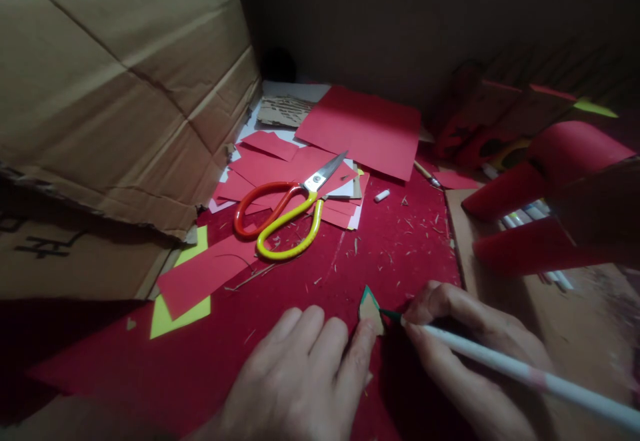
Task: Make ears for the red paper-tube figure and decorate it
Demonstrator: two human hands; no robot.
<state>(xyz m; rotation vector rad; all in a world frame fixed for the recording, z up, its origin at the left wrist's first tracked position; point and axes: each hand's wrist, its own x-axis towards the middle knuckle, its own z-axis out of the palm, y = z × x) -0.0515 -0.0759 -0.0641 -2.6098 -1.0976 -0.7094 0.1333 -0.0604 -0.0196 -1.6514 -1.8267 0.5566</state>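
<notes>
A small pointed piece of cardboard (371,309) lies on the red tabletop, with green colour along its upper edges. The thumb of my left hand (305,367) presses on its lower end, while the other fingers rest curled on the table. Between the fingertips of my right hand (470,347) is a white felt-tip pen (493,354) with a pink band. Its dark green tip meets the right edge of the cardboard piece. Beyond my hands, scissors (287,217) with one red and one yellow handle lie slightly open on red paper pieces (270,167).
A large cardboard box (125,74) stands along the left. Yellow paper (175,319) lies under a red strip (210,274). A white pen cap (382,195) and scattered scraps lie ahead. At right, red tubes (505,191) stick out over a cardboard tray (505,294) with several white pens (560,281).
</notes>
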